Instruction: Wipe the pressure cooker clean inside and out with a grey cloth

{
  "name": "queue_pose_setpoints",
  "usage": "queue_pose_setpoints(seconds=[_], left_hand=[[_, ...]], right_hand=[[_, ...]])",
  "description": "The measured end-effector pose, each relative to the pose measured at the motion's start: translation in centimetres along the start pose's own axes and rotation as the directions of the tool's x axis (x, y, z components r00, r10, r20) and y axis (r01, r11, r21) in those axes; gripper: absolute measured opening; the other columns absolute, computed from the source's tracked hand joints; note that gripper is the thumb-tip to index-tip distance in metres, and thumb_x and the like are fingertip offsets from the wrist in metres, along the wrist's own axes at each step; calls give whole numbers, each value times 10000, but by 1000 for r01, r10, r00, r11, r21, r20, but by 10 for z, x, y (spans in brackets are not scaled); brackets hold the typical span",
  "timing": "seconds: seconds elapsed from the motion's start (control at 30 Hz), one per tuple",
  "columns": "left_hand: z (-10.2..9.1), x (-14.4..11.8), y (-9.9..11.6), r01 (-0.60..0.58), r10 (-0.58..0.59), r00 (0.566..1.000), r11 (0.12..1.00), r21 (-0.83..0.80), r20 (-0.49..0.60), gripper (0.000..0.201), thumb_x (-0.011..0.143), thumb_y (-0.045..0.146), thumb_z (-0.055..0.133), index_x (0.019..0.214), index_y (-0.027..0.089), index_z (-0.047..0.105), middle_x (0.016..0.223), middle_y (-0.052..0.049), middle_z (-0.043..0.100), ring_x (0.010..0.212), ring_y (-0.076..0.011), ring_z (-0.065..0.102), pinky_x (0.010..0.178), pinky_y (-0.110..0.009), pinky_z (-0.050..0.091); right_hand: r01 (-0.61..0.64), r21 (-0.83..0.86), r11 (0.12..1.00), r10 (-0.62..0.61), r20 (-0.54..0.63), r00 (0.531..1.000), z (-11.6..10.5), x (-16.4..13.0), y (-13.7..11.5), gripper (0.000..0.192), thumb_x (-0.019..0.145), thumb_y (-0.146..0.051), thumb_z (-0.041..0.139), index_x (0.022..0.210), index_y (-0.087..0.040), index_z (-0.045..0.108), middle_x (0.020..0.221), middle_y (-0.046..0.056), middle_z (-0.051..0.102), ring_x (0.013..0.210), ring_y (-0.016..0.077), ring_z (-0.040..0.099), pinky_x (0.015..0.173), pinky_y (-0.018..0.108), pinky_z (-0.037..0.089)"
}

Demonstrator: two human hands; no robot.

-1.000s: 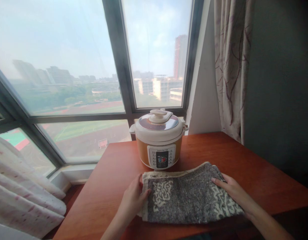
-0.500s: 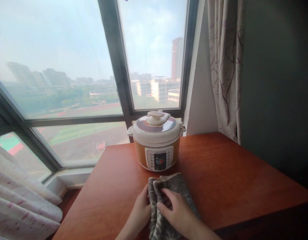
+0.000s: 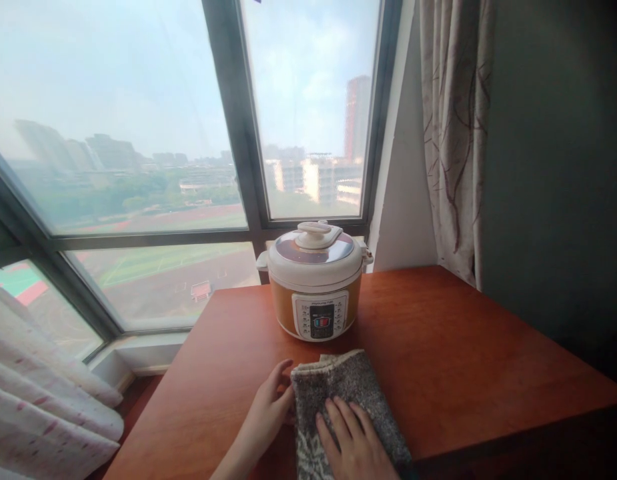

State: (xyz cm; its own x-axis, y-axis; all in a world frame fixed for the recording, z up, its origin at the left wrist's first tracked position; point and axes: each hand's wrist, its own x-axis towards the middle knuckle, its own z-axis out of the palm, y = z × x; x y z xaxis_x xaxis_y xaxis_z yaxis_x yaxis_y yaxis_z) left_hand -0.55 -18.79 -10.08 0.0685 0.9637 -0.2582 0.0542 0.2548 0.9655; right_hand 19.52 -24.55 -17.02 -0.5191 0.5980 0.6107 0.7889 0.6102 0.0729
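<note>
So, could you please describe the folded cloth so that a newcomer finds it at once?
On the reddish-brown table, find the cooker near the window. The folded cloth lies on the person's side of it, under their right hand. Unlike the smooth, shiny-lidded cooker, it is fuzzy grey with a pale pattern.

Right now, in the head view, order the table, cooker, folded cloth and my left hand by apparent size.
1. Table
2. Cooker and folded cloth: unsure, as the cloth is nearer and partly covered
3. Left hand
</note>
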Motion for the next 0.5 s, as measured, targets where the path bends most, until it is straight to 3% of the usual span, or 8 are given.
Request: queue_pose_setpoints(seconds=[0.07, 0.13, 0.23, 0.3, 0.37, 0.5], left_hand=[[-2, 2, 1, -21, 21, 1000, 1000, 14, -19, 727, 678, 524, 738, 1281, 176, 526, 907, -40, 612, 673, -187, 624, 497, -289, 527], [-6, 5, 3, -66, 67, 997, 998, 24, -37, 679, 675, 510, 746, 1237, 174, 566, 884, -34, 614, 675, -175, 614, 503, -265, 511], [-12, 10, 11, -130, 130, 991, 991, 13, -25, 553, 676, 490, 756, 1112, 172, 639, 862, -36, 634, 662, -155, 613, 550, -254, 503], [-17, 13, 23, -164, 164, 986, 986, 1, -21, 496, 678, 492, 758, 1044, 169, 672, 866, -49, 656, 666, -158, 626, 585, -267, 508], [-23, 14, 40, -220, 219, 974, 976, -3, -61, 465, 688, 496, 751, 1010, 165, 695, 874, -65, 674, 693, -172, 638, 618, -284, 516], [-33, 17, 82, -349, 345, 917, 937, 20, -202, 410, 725, 465, 723, 982, 145, 712, 891, -83, 694, 766, -201, 648, 693, -320, 528]], right_hand=[[-26, -13, 1000, 24, -117, 993, 6, -8, -7, 271, 907, -220, 579, 1161, -255, 666, 1068, 93, 767, 968, 277, 704, 829, 375, 531], [-61, 43, 997, 66, -137, 988, 2, -9, -6, 187, 866, -172, 617, 996, -280, 696, 903, 42, 767, 818, 234, 702, 738, 319, 522], [-173, 302, 938, 151, 96, 984, -27, 12, 15, 63, 793, -188, 682, 791, -251, 689, 738, 2, 708, 658, 187, 656, 616, 261, 488], [-359, 499, 789, 238, 290, 927, -61, 39, 38, 144, 802, -257, 678, 937, -234, 724, 885, 27, 741, 788, 213, 682, 686, 270, 514], [-525, 614, 589, 382, 361, 851, -98, 70, 64, 174, 830, -294, 659, 961, -212, 741, 941, 49, 754, 843, 233, 686, 749, 297, 523], [-567, 753, 335, 640, 259, 723, -162, 122, 115, 292, 790, -409, 716, 953, -171, 762, 954, 64, 777, 932, 288, 693, 824, 333, 522]])
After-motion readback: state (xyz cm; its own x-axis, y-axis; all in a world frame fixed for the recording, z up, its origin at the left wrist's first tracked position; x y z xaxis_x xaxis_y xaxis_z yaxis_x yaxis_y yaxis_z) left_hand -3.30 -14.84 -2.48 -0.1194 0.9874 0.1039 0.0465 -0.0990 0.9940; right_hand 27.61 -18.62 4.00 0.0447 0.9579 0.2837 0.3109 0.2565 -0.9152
